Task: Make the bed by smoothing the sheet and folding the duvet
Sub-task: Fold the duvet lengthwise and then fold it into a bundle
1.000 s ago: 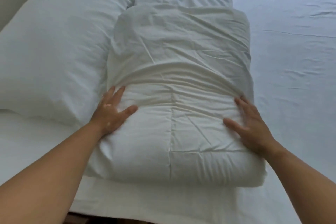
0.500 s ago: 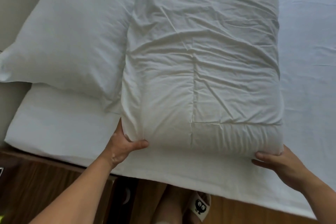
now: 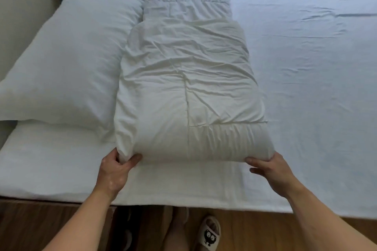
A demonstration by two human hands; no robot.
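Note:
A white duvet (image 3: pixel 189 87) lies folded into a long narrow strip down the bed, with its near part doubled over into a thicker bundle. My left hand (image 3: pixel 115 171) pinches the bundle's near left corner between thumb and fingers. At the near right corner, my right hand (image 3: pixel 269 171) has its fingers curled under the fold. The pale sheet (image 3: pixel 316 77) stretches flat to the right, with a few faint creases towards the far side.
Two white pillows (image 3: pixel 67 61) lie left of the duvet, one behind the other. The bed's near edge (image 3: pixel 183 199) meets a wooden floor (image 3: pixel 255 232), where my foot in a slipper (image 3: pixel 210 230) stands. A wooden bedside unit (image 3: pixel 30 228) is at lower left.
My hands slid from pressing on top of the folded duvet down to its near corners and took hold of them. The view has pulled back from the bed.

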